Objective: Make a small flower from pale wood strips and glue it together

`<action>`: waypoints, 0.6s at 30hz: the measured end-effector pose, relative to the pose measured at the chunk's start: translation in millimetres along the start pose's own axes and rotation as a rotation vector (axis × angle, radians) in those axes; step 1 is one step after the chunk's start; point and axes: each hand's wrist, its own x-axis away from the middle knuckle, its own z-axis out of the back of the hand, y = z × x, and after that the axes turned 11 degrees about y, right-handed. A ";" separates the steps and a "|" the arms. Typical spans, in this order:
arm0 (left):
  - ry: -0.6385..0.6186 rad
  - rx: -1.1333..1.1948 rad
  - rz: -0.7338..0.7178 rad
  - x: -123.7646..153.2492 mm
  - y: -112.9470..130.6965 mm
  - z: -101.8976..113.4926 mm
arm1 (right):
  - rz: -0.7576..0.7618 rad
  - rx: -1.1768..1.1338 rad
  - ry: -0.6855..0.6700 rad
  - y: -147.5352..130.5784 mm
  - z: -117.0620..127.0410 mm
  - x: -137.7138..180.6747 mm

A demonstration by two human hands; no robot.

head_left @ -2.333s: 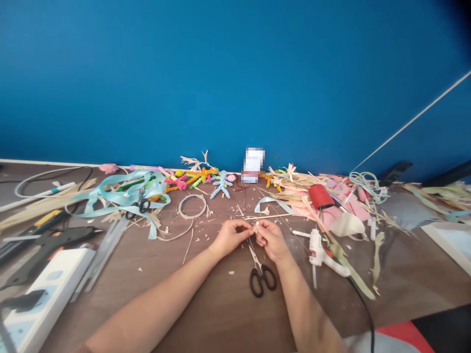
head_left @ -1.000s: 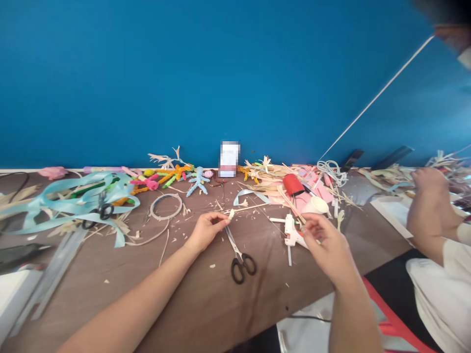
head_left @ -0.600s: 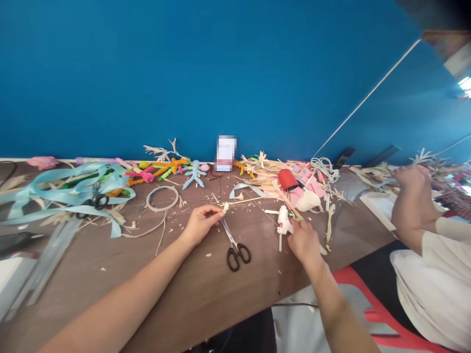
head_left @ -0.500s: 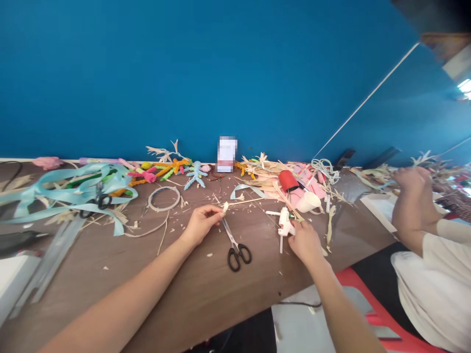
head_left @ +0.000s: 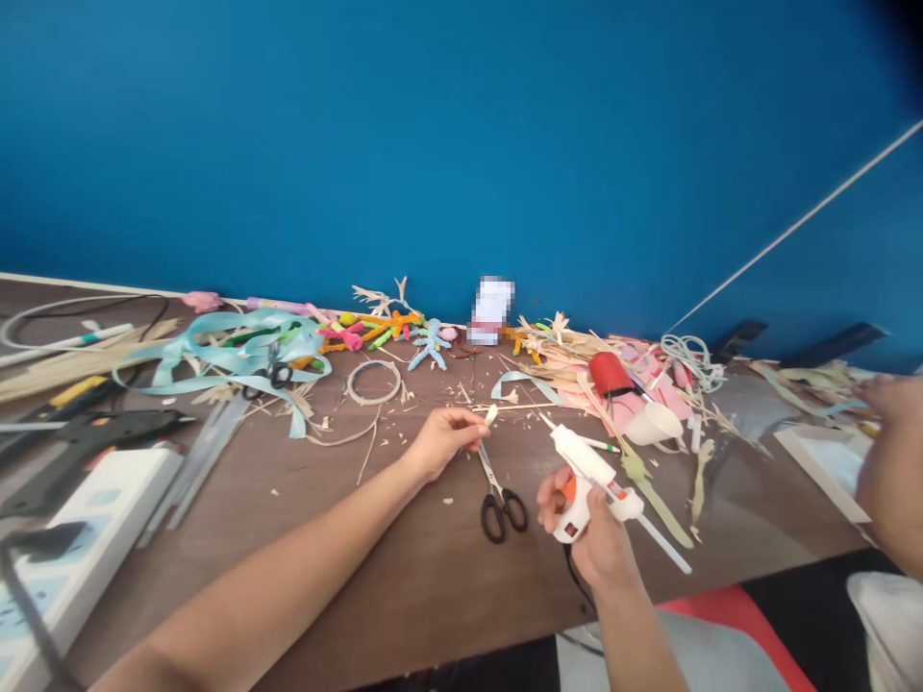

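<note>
My right hand [head_left: 595,533] is wrapped round the handle of a white glue gun [head_left: 586,459], its nozzle tilted up and to the left, a glue stick [head_left: 667,546] sticking out behind. My left hand [head_left: 451,440] pinches a small pale strip [head_left: 491,414], perhaps dried husk, between thumb and fingertips. Just below those fingertips lie scissors [head_left: 497,500] with black handles, flat on the brown table [head_left: 338,586]. A thin pale stick [head_left: 523,407] lies on the table to the right of the strip.
Blue ribbon [head_left: 209,346] and a coil of cord [head_left: 373,382] lie left. At right are a red spool [head_left: 610,375], a white cup [head_left: 653,423] and husk strips. A power strip [head_left: 93,538] and dark glue gun [head_left: 79,452] sit far left. Another person's arm [head_left: 894,471] reaches in at right.
My right hand has lifted the white glue gun off the table and turned its nozzle up-left. My left hand still pinches the pale strip. The view has swung left.
</note>
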 end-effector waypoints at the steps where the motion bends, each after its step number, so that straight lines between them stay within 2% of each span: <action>1: -0.002 0.010 0.001 -0.3 0.1 0.0 | -0.002 0.028 -0.001 2.5 -1.5 -1.2; 10: -0.078 -0.025 -0.102 3.1 2.7 -0.7 | 0.002 0.474 -0.040 11.7 12.1 -3.2; 18: -0.150 -0.096 -0.217 3.9 1.3 0.2 | 0.009 0.597 -0.075 -0.2 11.2 -0.5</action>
